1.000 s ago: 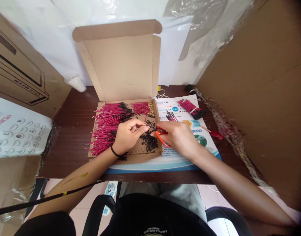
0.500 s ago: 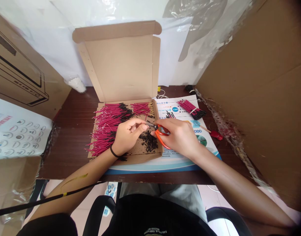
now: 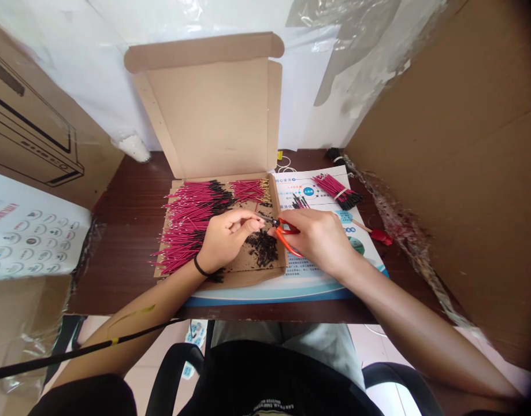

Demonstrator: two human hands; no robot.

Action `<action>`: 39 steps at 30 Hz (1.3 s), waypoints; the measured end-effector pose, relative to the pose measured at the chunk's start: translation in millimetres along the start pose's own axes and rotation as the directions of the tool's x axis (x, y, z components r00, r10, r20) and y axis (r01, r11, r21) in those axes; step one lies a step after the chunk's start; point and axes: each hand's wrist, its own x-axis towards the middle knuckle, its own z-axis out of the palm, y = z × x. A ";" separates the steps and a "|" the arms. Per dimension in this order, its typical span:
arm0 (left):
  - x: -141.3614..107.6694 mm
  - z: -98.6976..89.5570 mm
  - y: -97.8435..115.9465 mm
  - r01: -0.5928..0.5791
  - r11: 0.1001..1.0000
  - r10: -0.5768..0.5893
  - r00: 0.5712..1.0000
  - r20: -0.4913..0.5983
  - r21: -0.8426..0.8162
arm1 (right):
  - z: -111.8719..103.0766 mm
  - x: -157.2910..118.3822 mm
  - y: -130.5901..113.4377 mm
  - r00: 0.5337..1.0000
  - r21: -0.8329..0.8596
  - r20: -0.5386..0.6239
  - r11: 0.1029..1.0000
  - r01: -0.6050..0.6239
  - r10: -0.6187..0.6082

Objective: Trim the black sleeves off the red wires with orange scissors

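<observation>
White sheeting [image 3: 174, 17] backs the work station, with cardboard panels on both sides and a dark brown tabletop [image 3: 118, 202] below. Head view: an open cardboard box [image 3: 213, 115] sits on the tabletop, lid raised toward the sheeting. Its left part holds a thick layer of magenta wires [image 3: 185, 214], many with black ends; a smaller group of magenta wires with gold-coloured tips [image 3: 245, 190] lies near the rear right corner. Black scraps [image 3: 265, 248] are heaped in the right part of the box.

My left hand [image 3: 226, 237] is above the box, thumb and index finger pressed together at the front end of a tool with orange handles [image 3: 288, 246]. Any piece between these fingertips is too small to identify. My right hand [image 3: 312, 234] is curled around the handles, above the right edge of the box.

Under and beside the box lies a printed sheet [image 3: 291, 296]. On it, a banded bundle [image 3: 334, 190] of magenta wires and a small group of black-ended pieces [image 3: 300, 201] rest beyond my right hand.
</observation>
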 end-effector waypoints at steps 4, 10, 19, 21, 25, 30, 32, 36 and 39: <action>0.4 -0.5 2.1 -0.009 1.000 0.009 1.000 0.004 -0.004 | -0.7 1.3 -5.0 0.998 0.095 -0.050 0.995 -0.037 0.042; 0.4 -1.8 1.6 -0.012 1.000 0.012 1.000 -0.011 0.021 | -1.3 -1.1 -8.7 0.999 0.066 -0.027 0.997 -0.030 0.032; 0.4 -0.6 4.6 0.013 0.996 -0.009 0.999 0.040 -0.089 | -3.6 -0.8 -3.8 0.999 -0.046 0.030 0.999 0.024 -0.023; 0.7 -0.5 5.6 0.006 0.995 -0.002 0.999 0.044 -0.096 | -3.0 -0.5 -3.8 1.000 -0.028 0.018 1.000 0.006 -0.005; 0.3 -0.1 4.5 -0.024 0.993 0.027 0.999 0.024 -0.115 | -2.2 0.0 -6.3 0.998 0.067 -0.056 0.997 -0.038 0.042; -0.6 0.6 -1.5 -0.020 0.991 0.020 1.000 -0.003 -0.134 | -2.7 -0.7 -9.5 0.998 0.098 -0.040 0.994 -0.048 0.052; -0.6 0.8 -2.6 -0.022 0.992 0.019 1.000 -0.022 -0.124 | -2.8 -1.1 -9.9 0.999 0.086 -0.025 0.995 -0.044 0.046; -0.5 1.3 -2.2 -0.022 0.993 0.018 0.999 -0.031 -0.118 | -2.4 -2.3 -9.6 0.999 0.043 -0.019 0.998 -0.039 0.040; -0.4 1.3 -1.1 -0.019 0.995 0.016 1.000 -0.027 -0.096 | -1.9 -2.9 -9.3 1.000 0.024 -0.010 0.999 -0.029 0.030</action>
